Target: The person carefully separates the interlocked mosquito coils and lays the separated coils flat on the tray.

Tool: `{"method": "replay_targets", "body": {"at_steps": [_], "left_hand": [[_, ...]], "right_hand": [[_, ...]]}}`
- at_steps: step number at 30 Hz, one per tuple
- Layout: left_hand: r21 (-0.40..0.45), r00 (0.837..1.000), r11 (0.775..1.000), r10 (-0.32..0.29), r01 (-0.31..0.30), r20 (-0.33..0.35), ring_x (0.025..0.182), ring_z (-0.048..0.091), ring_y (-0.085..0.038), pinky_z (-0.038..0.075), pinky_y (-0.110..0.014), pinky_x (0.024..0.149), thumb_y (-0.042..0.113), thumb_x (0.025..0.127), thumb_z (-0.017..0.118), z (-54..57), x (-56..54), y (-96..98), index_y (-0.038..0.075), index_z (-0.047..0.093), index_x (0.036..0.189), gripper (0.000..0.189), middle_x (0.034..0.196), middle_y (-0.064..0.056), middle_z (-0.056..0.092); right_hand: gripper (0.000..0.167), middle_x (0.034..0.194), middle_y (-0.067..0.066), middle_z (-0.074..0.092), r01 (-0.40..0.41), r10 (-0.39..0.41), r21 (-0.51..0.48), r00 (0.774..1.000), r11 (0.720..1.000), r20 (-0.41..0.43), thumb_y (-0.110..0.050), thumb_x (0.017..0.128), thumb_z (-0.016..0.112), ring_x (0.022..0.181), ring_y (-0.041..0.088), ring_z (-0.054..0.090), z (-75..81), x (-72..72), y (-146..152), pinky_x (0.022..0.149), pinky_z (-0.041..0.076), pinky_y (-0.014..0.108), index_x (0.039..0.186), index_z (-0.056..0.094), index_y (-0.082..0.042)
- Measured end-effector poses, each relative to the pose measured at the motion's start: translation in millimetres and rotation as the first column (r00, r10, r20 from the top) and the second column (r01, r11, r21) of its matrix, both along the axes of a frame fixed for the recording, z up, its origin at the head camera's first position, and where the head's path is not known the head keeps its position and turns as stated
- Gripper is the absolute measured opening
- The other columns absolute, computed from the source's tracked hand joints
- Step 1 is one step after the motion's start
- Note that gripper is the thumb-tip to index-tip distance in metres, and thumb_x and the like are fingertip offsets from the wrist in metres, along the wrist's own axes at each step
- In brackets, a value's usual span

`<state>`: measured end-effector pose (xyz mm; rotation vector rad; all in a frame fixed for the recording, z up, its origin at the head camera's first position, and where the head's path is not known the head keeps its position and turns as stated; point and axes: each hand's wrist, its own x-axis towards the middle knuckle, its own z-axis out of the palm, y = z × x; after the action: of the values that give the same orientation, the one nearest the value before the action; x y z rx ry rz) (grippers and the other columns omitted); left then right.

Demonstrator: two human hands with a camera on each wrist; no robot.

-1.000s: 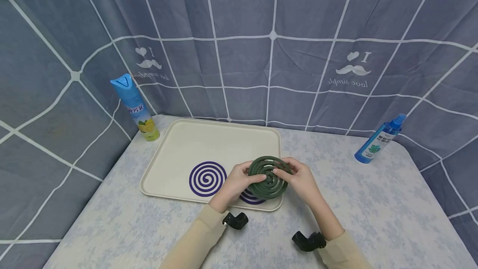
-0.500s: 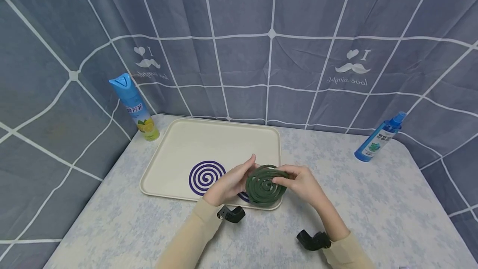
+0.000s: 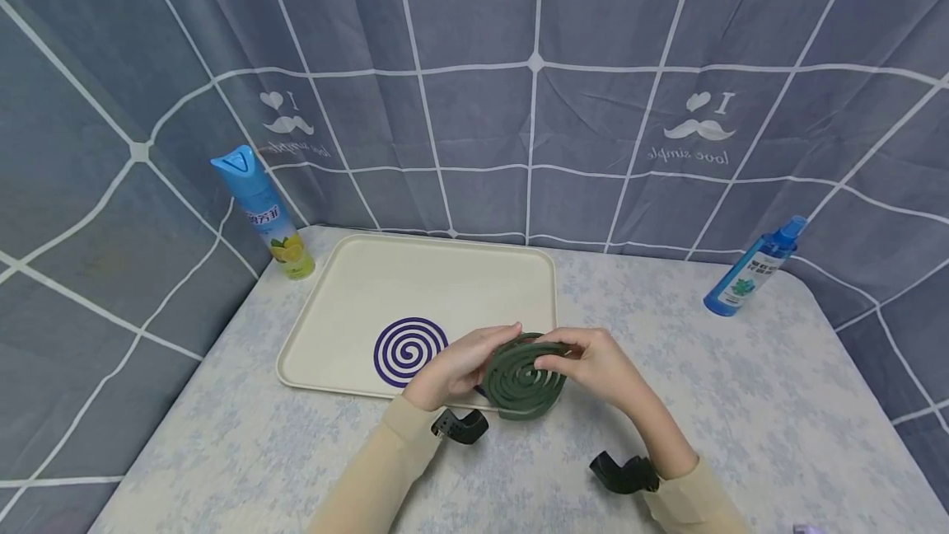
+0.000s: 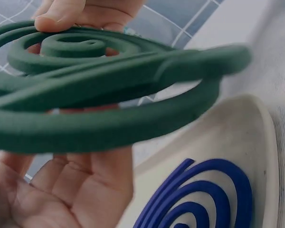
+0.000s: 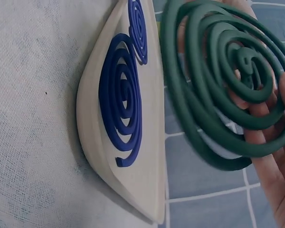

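A dark green mosquito coil point(image 3: 522, 381) is held up over the tray's near right corner. My right hand point(image 3: 600, 365) pinches its upper right edge between thumb and fingers. My left hand point(image 3: 463, 361) lies against its left side, the fingers stretched behind it and partly hidden. In the left wrist view that palm is spread below the green coil point(image 4: 85, 128), whose outer turns stand apart from one another. A purple coil point(image 3: 411, 353) lies flat on the cream tray point(image 3: 415, 278). A second purple coil point(image 5: 121, 95) near the tray's corner is mostly covered in the head view.
At the back left stands a blue and yellow aerosol can point(image 3: 267, 217) with a lemon picture. A blue spray bottle point(image 3: 749, 278) is at the back right. A grey-blue curtain point(image 3: 482, 105) walls the marbled table point(image 3: 704, 377). A small purple object point(image 3: 804, 529) shows at the bottom edge.
The green coil has come lower and nearer, and is turned. My left thumb has left its face, and the left hand has slid behind its side. My right hand still pinches it.
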<state>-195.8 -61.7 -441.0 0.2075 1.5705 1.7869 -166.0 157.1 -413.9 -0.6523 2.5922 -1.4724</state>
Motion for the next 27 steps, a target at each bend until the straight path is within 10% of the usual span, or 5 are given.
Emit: {"method": "replay_targets", "body": {"at_steps": [17, 27], "left_hand": [[0.223, 0.969, 0.943, 0.236, -0.245, 0.067, 0.088, 0.067, -0.002, 0.057, -0.017, 0.078, 0.041, 0.104, 0.044, -1.5, 1.6, 0.5, 0.001, 0.050, 0.126, 0.046, 0.099, 0.003, 0.065], [0.204, 0.985, 0.964, 0.158, -0.169, 0.068, 0.095, 0.066, -0.003, 0.056, -0.020, 0.085, 0.046, 0.103, 0.046, -3.1, -1.2, -4.8, 0.002, 0.055, 0.125, 0.050, 0.103, 0.004, 0.066]], "right_hand": [[0.025, 0.090, 0.014, 0.075, 0.241, -0.189, -0.205, 0.952, 0.949, 0.242, -0.013, 0.089, 0.073, 0.077, 0.005, 0.070, -16.0, -2.6, -2, 0.075, 0.060, 0.027, 0.105, 0.072, 0.007], [0.022, 0.095, 0.014, 0.076, 0.199, -0.179, -0.140, 0.974, 0.970, 0.139, -0.016, 0.085, 0.077, 0.077, 0.001, 0.067, -14.3, -1.3, -2, 0.071, 0.057, 0.021, 0.100, 0.077, 0.000]]}}
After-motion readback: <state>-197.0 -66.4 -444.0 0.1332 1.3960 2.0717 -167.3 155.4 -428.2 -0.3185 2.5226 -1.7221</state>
